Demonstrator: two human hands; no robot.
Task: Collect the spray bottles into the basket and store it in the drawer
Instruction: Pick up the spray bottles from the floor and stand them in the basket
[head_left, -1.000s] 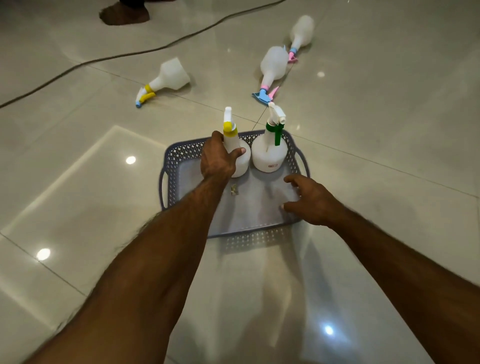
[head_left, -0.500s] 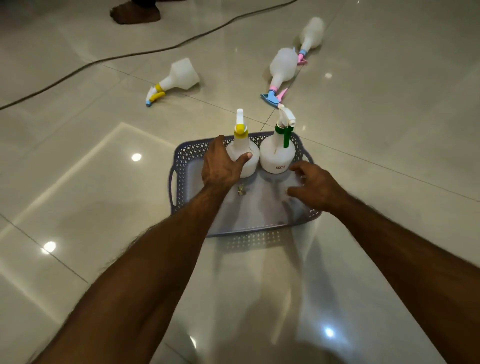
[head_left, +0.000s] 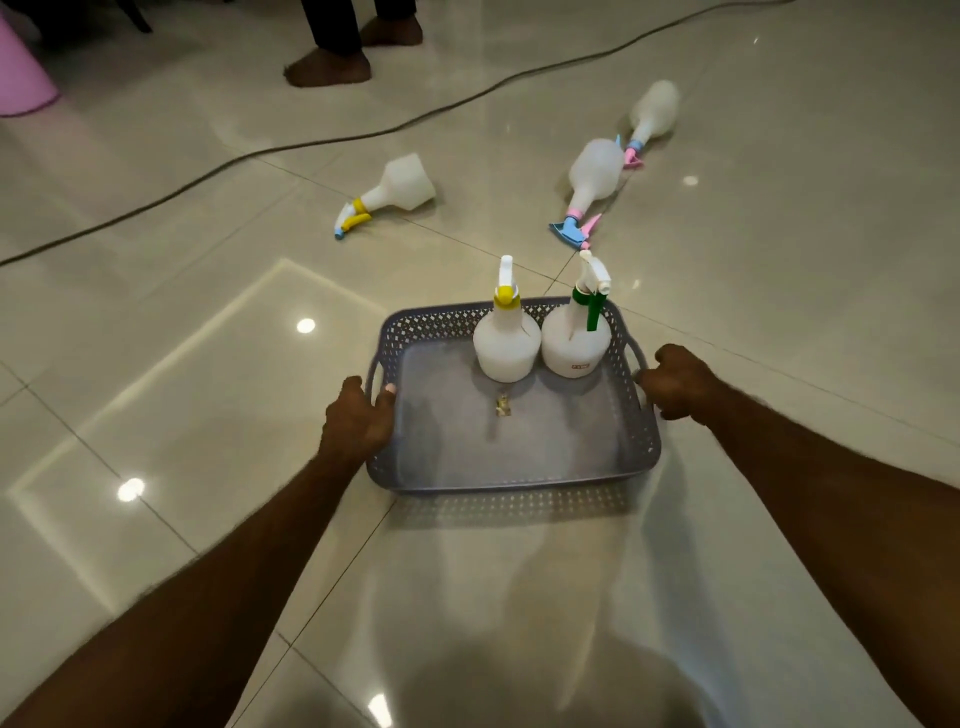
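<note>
A grey perforated basket (head_left: 511, 480) rests on the tiled floor. Two white spray bottles stand upright at its far end: one with a yellow collar (head_left: 506, 340) and one with a green trigger (head_left: 576, 340). My left hand (head_left: 358, 418) is closed on the basket's left handle, and my right hand (head_left: 678, 382) grips the right handle. Three more white bottles lie on their sides beyond the basket: a yellow-and-blue-nozzled one (head_left: 395, 189) at the left, a blue-and-pink-nozzled one (head_left: 592, 176), and another (head_left: 654, 111) farther back.
A dark cable (head_left: 322, 140) runs across the floor behind the bottles. Another person's bare feet (head_left: 330, 67) stand at the top. A pink object (head_left: 23, 73) sits at the top left corner. A small scrap (head_left: 503, 405) lies inside the basket.
My left hand let go of the yellow-collared bottle and moved to the basket's left handle. My right hand shifted from the basket's floor to its right handle.
</note>
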